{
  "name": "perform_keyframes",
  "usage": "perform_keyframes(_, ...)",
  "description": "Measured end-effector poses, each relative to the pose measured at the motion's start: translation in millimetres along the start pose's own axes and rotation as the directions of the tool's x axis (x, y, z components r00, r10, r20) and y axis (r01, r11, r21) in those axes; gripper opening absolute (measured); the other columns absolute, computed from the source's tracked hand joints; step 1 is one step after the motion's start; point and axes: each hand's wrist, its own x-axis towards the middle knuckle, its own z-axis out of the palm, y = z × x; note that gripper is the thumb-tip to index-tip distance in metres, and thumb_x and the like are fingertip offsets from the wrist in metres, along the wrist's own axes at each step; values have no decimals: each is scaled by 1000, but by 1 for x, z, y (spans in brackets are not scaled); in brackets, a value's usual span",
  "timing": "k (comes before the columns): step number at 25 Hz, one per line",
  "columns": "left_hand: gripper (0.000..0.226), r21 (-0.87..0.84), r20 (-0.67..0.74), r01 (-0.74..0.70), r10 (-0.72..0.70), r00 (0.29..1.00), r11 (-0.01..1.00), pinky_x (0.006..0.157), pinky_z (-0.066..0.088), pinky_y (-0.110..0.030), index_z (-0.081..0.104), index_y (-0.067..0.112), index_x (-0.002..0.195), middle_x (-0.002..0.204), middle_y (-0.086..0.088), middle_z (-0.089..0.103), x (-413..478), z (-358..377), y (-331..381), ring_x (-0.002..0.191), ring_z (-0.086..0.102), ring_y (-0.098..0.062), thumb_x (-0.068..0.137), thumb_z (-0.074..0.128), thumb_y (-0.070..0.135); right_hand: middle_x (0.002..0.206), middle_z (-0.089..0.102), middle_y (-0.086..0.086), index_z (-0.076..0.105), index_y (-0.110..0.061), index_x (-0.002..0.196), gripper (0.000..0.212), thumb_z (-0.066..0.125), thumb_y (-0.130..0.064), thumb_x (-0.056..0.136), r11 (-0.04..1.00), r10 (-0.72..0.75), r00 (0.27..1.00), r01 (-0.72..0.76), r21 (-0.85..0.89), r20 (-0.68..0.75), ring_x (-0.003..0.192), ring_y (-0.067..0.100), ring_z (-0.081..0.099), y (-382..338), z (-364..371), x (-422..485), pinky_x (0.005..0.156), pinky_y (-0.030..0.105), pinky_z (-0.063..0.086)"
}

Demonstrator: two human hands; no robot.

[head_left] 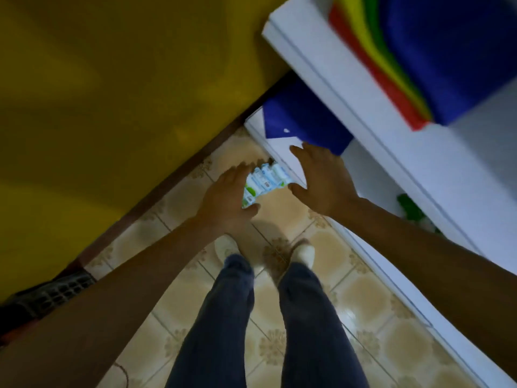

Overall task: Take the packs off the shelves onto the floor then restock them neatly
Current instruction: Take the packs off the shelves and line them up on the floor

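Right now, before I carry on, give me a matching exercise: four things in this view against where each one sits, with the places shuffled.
Things:
1. bundle of white-and-green packs
2. black plastic lattice crate
3. rainbow-striped pack
4. dark blue pack

Places:
A. on the upper white shelf
B. against the yellow wall, lower left of view
C. on the tiled floor, between the left hand and the right hand
D. on the lower white shelf, just beyond the right hand

Pairs: 1-C, 2-B, 3-A, 4-D.
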Motion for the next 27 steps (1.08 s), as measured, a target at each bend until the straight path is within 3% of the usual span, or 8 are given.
perform_keyframes(4, 82, 188, -111, -333, 357, 928, 924, 113, 26, -40, 29, 3, 147, 154, -14, 29, -35, -52, 89, 141, 27, -28, 83, 60, 43, 160, 11, 8, 11, -22, 153, 75, 52, -42, 93, 993, -9, 992, -6, -117, -127, 144, 25, 17, -18, -86, -84, 114, 39, 16)
perform_keyframes(9, 90, 346, -188, -526, 607, 772, 777, 114, 24, -41, 17, 12, 152, 160, -4, 16, -106, -63, 193, 147, 15, -22, 83, 70, 35, 158, 20, 9, 19, -23, 152, 74, 57, -39, 90, 979, 72, 930, -135, -152, -360, 142, 28, 24, -23, -149, -225, 113, 38, 18)
perform_keyframes(12, 92, 345, -157, -651, 725, 671, 676, 117, 16, -36, 8, 17, 154, 162, 2, 4, -174, -38, 264, 148, 3, -15, 86, 67, 37, 154, 30, 10, 28, -21, 149, 74, 63, -40, 87, 957, 198, 819, -279, -72, -539, 136, 31, 35, -19, -165, -344, 108, 42, 27)
perform_keyframes(15, 97, 326, -161, -758, 824, 544, 564, 120, 15, -40, 0, 20, 153, 161, 5, -3, -238, -16, 336, 148, -5, -12, 86, 66, 40, 154, 31, 9, 28, -20, 149, 76, 64, -42, 86, 923, 297, 638, -382, 43, -710, 132, 32, 40, -14, -188, -457, 102, 44, 36)
perform_keyframes(19, 99, 352, -191, -838, 908, 372, 417, 120, 14, -41, -5, 26, 152, 160, 12, -9, -309, -13, 421, 147, -9, -6, 85, 66, 39, 156, 26, 1, 23, -23, 150, 76, 62, -44, 88, 902, 333, 425, -404, 153, -842, 140, 19, 28, -12, -224, -569, 106, 37, 35)
perform_keyframes(22, 96, 377, -217, -861, 936, 277, 343, 120, 11, -36, 0, 24, 153, 161, 10, -5, -342, -17, 460, 147, -8, -6, 86, 66, 38, 153, 30, 0, 26, -21, 149, 74, 61, -44, 88, 899, 318, 345, -405, 166, -883, 140, 19, 29, -11, -232, -621, 108, 36, 33)
perform_keyframes(27, 95, 396, -217, -871, 951, 219, 291, 117, 8, -30, -2, 29, 151, 159, 13, -5, -357, -7, 495, 148, -5, -7, 86, 66, 41, 151, 33, 1, 29, -21, 147, 71, 61, -44, 88, 887, 331, 297, -421, 189, -896, 139, 18, 30, 7, -231, -653, 107, 39, 37)
